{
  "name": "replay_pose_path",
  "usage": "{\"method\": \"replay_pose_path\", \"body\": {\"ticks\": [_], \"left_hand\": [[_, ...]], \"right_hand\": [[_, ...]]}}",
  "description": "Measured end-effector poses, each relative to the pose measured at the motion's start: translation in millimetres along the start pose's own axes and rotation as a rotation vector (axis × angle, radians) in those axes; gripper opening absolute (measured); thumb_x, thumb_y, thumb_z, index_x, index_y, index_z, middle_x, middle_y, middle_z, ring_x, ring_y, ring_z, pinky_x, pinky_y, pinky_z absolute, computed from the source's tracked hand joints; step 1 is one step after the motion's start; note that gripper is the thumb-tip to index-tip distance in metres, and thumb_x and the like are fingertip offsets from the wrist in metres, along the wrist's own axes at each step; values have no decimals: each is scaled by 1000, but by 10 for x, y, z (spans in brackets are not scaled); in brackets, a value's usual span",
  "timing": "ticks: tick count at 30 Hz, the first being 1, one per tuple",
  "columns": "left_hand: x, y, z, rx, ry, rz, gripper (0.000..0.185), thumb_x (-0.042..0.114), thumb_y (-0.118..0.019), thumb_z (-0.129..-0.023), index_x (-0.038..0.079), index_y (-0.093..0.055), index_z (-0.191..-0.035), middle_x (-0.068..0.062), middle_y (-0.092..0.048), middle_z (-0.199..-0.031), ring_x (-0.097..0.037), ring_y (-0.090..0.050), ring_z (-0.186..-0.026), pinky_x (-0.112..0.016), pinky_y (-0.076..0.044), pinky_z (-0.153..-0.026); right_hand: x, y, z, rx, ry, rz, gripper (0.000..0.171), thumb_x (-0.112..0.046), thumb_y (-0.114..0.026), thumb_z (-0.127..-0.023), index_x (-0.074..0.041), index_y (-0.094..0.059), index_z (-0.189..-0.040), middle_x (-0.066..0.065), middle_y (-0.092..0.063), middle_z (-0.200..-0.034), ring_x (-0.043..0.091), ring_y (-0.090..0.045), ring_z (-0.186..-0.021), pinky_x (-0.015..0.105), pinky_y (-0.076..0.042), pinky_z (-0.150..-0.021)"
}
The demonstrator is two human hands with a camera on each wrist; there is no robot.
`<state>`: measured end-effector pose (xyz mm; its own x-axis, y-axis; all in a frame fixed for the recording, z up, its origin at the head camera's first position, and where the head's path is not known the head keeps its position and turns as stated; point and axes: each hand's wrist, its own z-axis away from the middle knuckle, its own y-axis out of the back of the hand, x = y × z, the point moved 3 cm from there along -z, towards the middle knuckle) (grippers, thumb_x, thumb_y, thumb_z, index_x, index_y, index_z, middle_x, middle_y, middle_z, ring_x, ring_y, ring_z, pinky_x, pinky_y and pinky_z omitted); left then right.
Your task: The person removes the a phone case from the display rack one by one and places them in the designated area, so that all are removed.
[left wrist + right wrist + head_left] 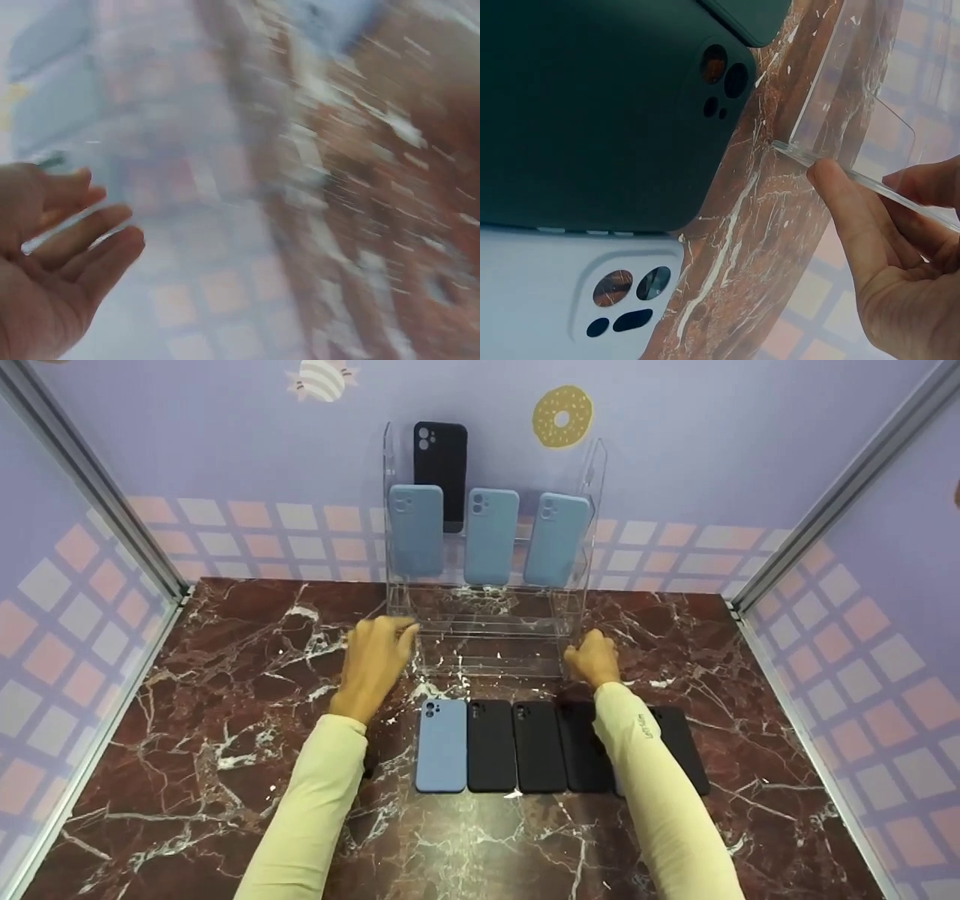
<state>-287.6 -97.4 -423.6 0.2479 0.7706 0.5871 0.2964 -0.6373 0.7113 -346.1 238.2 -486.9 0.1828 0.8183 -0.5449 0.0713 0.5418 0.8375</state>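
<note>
Seeing two pale sleeves (675, 817) nearest, out over the red table (225, 682), and then a flat row of cases (538, 750). Counting from the left one blue case (441, 750), then three black ones (491, 750), and one more black one (691, 761) at the right end. Finding a pale case (540, 292) in the right wrist view too, likely under the right sleeve in the head view. Looking past the row to a clear rack (495, 635), standing at the back by the wall (300, 450). Counting four cases in that: three light blue ones (491, 540) in a line, and a black one higher up behind. Guessing at a job part done: four up in the rack, about six flat on the table and maybe left. Pinching the rack's right edge with the right hand (592, 658), fingers close on both sides of the thin plastic, and holding no case. Holding the left hand (373, 664) loose and half open by the rack's left side. Showing nothing held, but blurring too much to tell about a touch.
</note>
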Motion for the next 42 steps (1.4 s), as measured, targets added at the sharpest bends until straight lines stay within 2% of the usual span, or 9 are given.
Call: {"method": "replay_pose_path", "body": {"ticks": [3,4,7,12,20,25,30,37,42], "left_hand": [[335,32,-53,-53,-96,56,26,16,-63,-101,4,-71,-122,-19,-69,-122,-31,-73,-81,-38,-59,-73],[444,30,-75,-68,-131,59,27,15,-61,-101,4,-69,-124,-19,-67,-125,-31,-73,-93,-38,-59,-82],[746,-10,-159,-105,-219,22,28,13,-58,-103,3,-66,-128,-17,-65,-131,-34,-59,-127,-42,-45,-108],[1118,-120,-342,-171,-300,-60,32,14,-53,-105,0,-61,-133,-18,-63,-134,-33,-57,-128,-40,-42,-111],[1482,-372,-727,-193,-354,-242,47,24,-53,-106,3,-47,-147,-17,-49,-150,-32,-43,-139,-41,-33,-117],[1630,-544,-956,-209,-352,-338,56,30,-48,-107,1,-36,-154,-18,-36,-159,-35,-32,-147,-44,-21,-122],[1652,-658,-1144,-253,-326,-374,64,37,-39,-109,0,-24,-158,-19,-24,-165,-37,-18,-153,-44,-10,-125],[1665,-712,-1314,-328,-287,-388,76,52,-30,-107,2,-9,-161,-18,-8,-168,-34,-2,-155,-43,4,-124],[1679,-724,-1401,-356,-280,-413,75,47,-35,-107,2,-8,-161,-17,-8,-169,-35,-1,-155,-44,3,-124]], "right_hand": [[-6,6,-9,-5,0,4,23,-18,-62,-88,5,-60,-89,35,-67,-107,53,-63,-101,59,-50,-91],[-7,7,-11,-7,-3,7,23,-18,-62,-88,5,-60,-89,35,-67,-107,53,-64,-101,59,-50,-91],[-1,7,-18,-12,-10,18,23,-18,-62,-89,5,-61,-90,34,-67,-108,52,-64,-102,58,-50,-92],[7,7,-17,-23,-6,32,22,-18,-60,-89,5,-61,-88,35,-67,-108,52,-63,-103,58,-49,-94],[31,19,-8,-22,-11,22,25,-18,-61,-88,7,-62,-93,35,-66,-111,53,-62,-107,59,-48,-95],[50,35,-15,-15,-19,20,24,-18,-62,-88,6,-62,-93,35,-67,-109,53,-63,-104,58,-49,-93],[57,19,-12,-19,-21,21,22,-18,-62,-88,5,-61,-90,33,-68,-107,52,-64,-103,58,-50,-93],[33,-1,-10,-7,-13,18,24,-17,-62,-88,6,-61,-92,35,-67,-108,53,-64,-102,59,-50,-92],[1,-9,-8,-4,-14,21,30,-17,-62,-89,9,-60,-102,38,-64,-113,55,-62,-107,59,-49,-95]]}}
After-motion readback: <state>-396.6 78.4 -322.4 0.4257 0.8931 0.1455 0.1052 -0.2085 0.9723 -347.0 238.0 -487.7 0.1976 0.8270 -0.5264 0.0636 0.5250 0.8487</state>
